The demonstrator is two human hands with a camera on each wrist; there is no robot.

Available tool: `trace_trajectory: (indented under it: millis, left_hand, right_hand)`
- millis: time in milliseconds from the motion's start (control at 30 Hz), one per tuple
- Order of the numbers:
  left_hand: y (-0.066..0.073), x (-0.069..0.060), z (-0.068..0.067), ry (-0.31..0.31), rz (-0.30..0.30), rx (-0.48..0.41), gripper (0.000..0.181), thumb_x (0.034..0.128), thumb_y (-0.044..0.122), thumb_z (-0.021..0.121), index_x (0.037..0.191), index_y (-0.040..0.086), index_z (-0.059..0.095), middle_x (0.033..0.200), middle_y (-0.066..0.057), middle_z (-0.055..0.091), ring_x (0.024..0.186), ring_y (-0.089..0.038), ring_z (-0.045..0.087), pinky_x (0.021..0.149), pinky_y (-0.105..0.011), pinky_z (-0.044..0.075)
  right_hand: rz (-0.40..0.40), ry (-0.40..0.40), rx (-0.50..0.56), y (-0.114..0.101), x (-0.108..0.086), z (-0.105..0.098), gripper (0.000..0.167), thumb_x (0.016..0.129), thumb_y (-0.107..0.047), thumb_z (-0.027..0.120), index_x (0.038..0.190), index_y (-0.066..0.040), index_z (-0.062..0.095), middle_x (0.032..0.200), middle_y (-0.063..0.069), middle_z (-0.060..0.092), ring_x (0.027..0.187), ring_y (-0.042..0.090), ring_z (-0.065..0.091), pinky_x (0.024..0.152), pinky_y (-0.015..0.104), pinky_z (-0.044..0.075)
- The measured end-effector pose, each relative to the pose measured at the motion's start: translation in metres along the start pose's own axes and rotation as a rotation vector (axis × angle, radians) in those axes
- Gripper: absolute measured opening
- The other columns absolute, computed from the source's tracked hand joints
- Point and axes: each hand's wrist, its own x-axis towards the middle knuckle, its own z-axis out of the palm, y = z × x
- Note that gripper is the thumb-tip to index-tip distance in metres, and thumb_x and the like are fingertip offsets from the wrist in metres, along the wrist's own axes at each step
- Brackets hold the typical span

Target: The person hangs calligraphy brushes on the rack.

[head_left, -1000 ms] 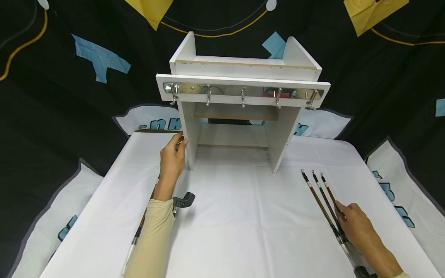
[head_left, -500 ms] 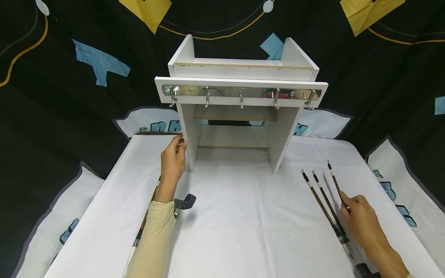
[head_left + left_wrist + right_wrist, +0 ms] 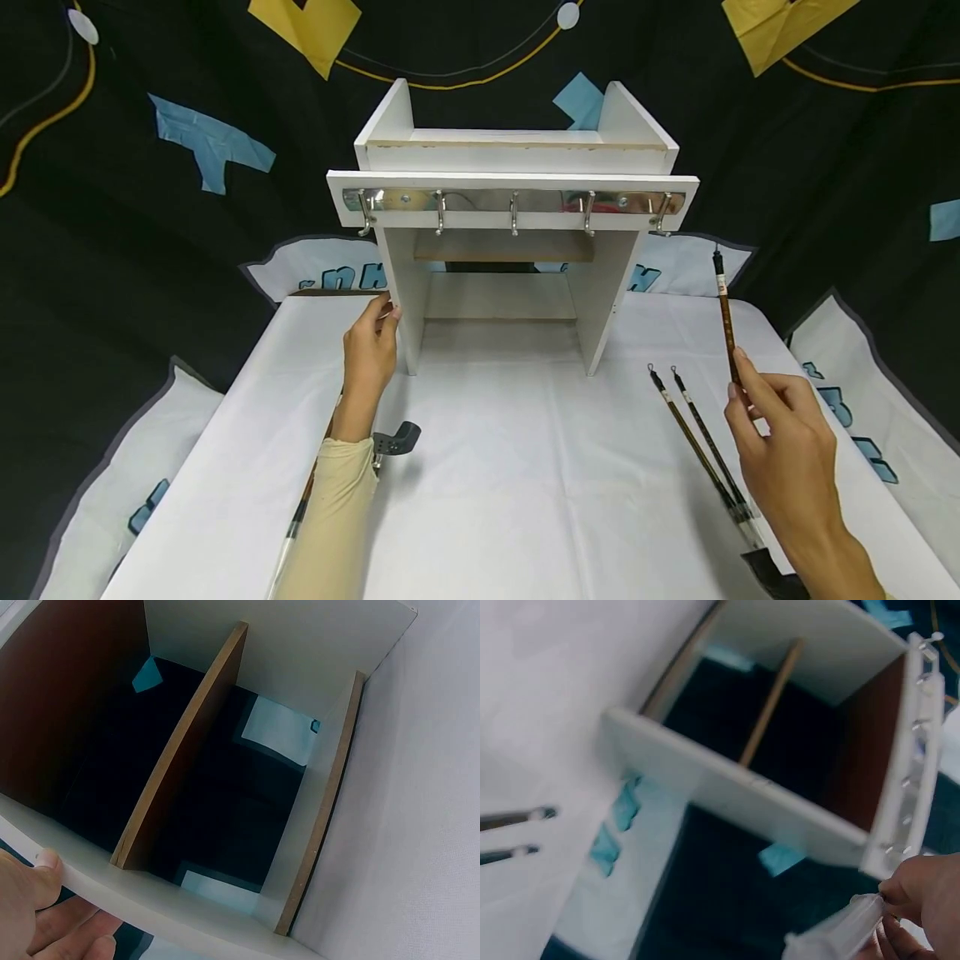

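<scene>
A white wooden shelf unit (image 3: pixel 495 158) stands on the table, with a metal rail of several hooks (image 3: pixel 514 202) across its front. My left hand (image 3: pixel 367 354) pinches the edge of its left side panel, thumb inside and fingers outside in the left wrist view. In my right hand (image 3: pixel 787 450) is a calligraphy brush (image 3: pixel 724 317), held upright by its brown handle with the looped end up, right of the shelf. A clear plastic sleeve (image 3: pixel 840 930) below that hand shows in the right wrist view. Two more brushes (image 3: pixel 701 442) lie side by side on the table, loops pointing away.
Another brush (image 3: pixel 300 508) lies partly hidden beside my left sleeve (image 3: pixel 337 508). The white-covered table (image 3: pixel 495 500) runs up to a black curtain (image 3: pixel 90 250) with blue and yellow paper pieces. Two inner boards (image 3: pixel 184 742) divide the shelf.
My right hand has lifted the rightmost brush off the table, raising it and turning it upright. The left hand keeps its place on the panel. The head view has shifted slightly.
</scene>
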Motion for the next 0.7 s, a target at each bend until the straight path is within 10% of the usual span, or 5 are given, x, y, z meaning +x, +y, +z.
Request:
trace_trajectory:
  millis: [700]
  left_hand:
    - [0.001,-0.002,0.000,-0.003,-0.015,0.007,0.042,0.1130,0.025,0.053,0.152,0.009,0.056,0.145,-0.021,0.063,0.127,-0.039,0.067,0.105,-0.057,0.054]
  right_hand:
    - [-0.118,0.039,0.043,-0.024,0.011,0.012,0.063,0.086,0.020,0.073,0.141,-0.009,0.067,0.106,0.020,0.064,0.090,0.004,0.056,0.085,-0.006,0.035]
